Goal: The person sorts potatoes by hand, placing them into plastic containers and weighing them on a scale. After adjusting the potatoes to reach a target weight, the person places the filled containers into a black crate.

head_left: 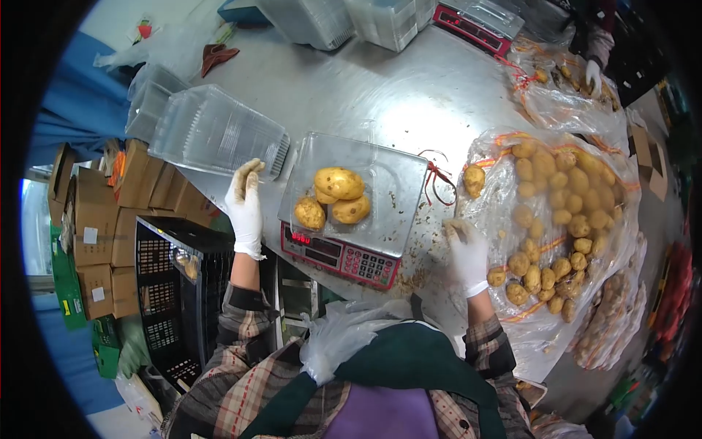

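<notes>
My left hand (pixel 245 201), in a white glove with soiled fingertips, is raised beside the nested clear trays (pixel 219 128), its fingers bent upward and holding nothing visible. Several potatoes (pixel 338 183) lie in a clear tray on the metal plate of a red digital scale (pixel 340 256), whose display is lit. My right hand (pixel 466 252), gloved too, is over the table between the scale and the potato bag; its fingers are curled and I cannot make out anything in them. A single potato (pixel 474 181) sits at the bag's near left edge, above my right hand.
A large clear bag of potatoes (pixel 578 197) spreads over the right side. At the back stand more clear trays (pixel 391 22) and a second red scale (pixel 472 29). A co-worker's gloved hand (pixel 594 77) touches another bag. Black crates (pixel 172 293) and cardboard boxes (pixel 95 219) are left.
</notes>
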